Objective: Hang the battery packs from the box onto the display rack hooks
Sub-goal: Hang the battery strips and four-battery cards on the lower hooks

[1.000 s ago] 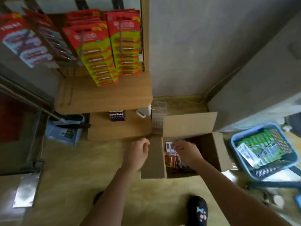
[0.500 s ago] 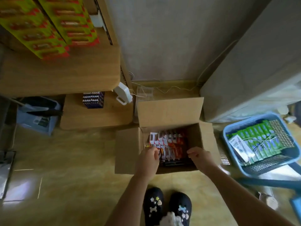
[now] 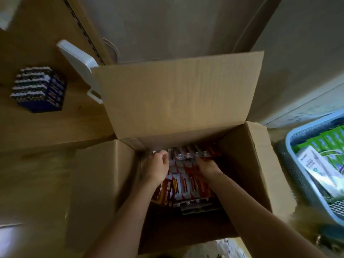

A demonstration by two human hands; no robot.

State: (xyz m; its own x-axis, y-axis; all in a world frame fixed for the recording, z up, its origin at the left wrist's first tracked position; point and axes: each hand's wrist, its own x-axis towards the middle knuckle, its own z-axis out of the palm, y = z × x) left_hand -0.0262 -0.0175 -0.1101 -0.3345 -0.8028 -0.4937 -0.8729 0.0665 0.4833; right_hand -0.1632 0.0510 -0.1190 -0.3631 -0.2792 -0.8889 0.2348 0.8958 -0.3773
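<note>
The open cardboard box (image 3: 247, 164) fills the middle of the view, its rear flap (image 3: 176, 97) standing upright and its left flap (image 3: 93, 183) folded outward; a wooden shelf (image 3: 46, 125) lies to the left of the box and a blue-grey basket (image 3: 296, 175) holding green packs (image 3: 333, 138) lies to the right, apart from it; the display rack hooks are not in view. The battery packs (image 3: 188, 185) lie inside the box in overlapping rows, flat on the bottom, with the long axis running from the near wall to the far wall; a block of dark batteries (image 3: 38, 89) sits on the shelf, well apart from the task. Both forearms reach down into the box. The left hand (image 3: 157, 167) sits at the left edge of the packs near their far end, fingers curled into a fist; whether those fingers hold a pack cannot be told. The right hand (image 3: 207, 167) sits just right of the centre of the rows, fingers curled down between two rows and gripping a pack edge there. The packs lie directly beneath and between the hands; neither hand is plainly nearer. Judgement: the step in hand is the pick from the box; the lift calls for a straight upward draw along the box walls, clear of the rear flap.
</note>
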